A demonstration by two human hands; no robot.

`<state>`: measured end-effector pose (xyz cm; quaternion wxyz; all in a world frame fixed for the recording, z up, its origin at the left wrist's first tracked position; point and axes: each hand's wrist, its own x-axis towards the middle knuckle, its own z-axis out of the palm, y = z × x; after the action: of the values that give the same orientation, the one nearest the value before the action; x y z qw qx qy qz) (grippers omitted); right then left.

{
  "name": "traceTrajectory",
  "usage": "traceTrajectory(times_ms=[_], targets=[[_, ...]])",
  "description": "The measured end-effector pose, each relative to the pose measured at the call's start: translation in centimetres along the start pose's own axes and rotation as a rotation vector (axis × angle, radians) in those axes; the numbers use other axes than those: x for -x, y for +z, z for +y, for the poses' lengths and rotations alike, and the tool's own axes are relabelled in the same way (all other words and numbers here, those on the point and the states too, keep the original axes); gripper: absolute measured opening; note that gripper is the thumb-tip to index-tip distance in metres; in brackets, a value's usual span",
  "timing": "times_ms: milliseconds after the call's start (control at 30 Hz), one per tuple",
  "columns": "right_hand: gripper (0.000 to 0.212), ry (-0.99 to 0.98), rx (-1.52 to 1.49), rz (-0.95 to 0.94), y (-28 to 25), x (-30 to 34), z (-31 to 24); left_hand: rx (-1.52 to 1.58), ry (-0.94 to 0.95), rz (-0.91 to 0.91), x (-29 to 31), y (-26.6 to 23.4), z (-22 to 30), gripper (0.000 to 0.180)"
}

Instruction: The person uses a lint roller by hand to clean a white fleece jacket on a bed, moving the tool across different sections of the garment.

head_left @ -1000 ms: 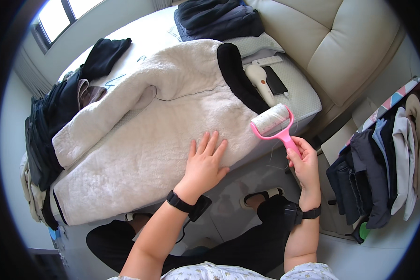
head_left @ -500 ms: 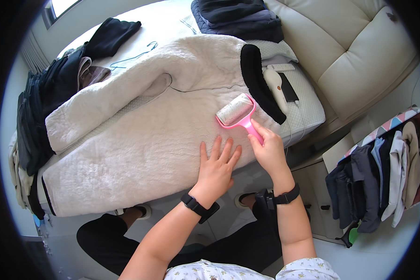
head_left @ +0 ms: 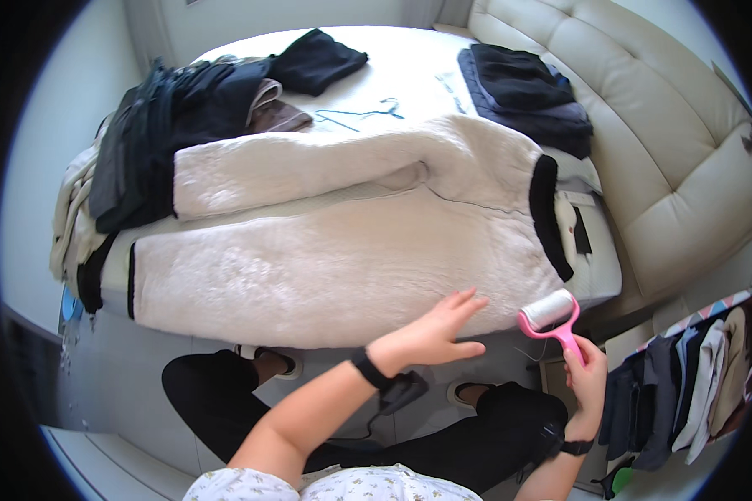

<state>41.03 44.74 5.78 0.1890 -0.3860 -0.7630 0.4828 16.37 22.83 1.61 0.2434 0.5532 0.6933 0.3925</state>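
Cream fleece pants with a black waistband lie spread across the bed, the waistband toward the right. My right hand grips the pink handle of a lint roller, whose white cylinder is at the pants' near right corner; whether it touches the fleece I cannot tell. My left hand is at the near edge of the pants, fingers stretched out and thumb apart, holding nothing.
Dark clothes are heaped at the left, and folded dark garments lie at the back right. A blue hanger rests on the bed. The padded headboard is at right, above a bin of rolled clothes.
The lint roller has moved off the middle of the fleece toward the near right corner with my right hand. My left hand has come away from the fleece. The view has shifted.
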Motion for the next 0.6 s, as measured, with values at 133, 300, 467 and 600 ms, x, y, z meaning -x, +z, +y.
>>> traceTrajectory(times_ms=[133,300,467,600], targets=[[0.032,-0.085,0.008,0.03,-0.1,1.2,-1.1,0.168,-0.025,0.296,8.0,-8.8,-1.8,0.07],[0.032,-0.232,0.03,-0.046,4.4,0.7,-6.0,0.072,-0.455,0.662,18.6,-18.7,-6.2,0.062],[0.028,-0.498,0.118,-0.279,11.6,-1.3,-15.4,0.08,-0.509,0.867,26.4,-24.6,-9.4,0.06],[0.028,-0.743,0.373,-0.496,21.8,-4.6,-23.8,0.325,-0.586,0.967,29.5,-28.0,-10.2,0.057]])
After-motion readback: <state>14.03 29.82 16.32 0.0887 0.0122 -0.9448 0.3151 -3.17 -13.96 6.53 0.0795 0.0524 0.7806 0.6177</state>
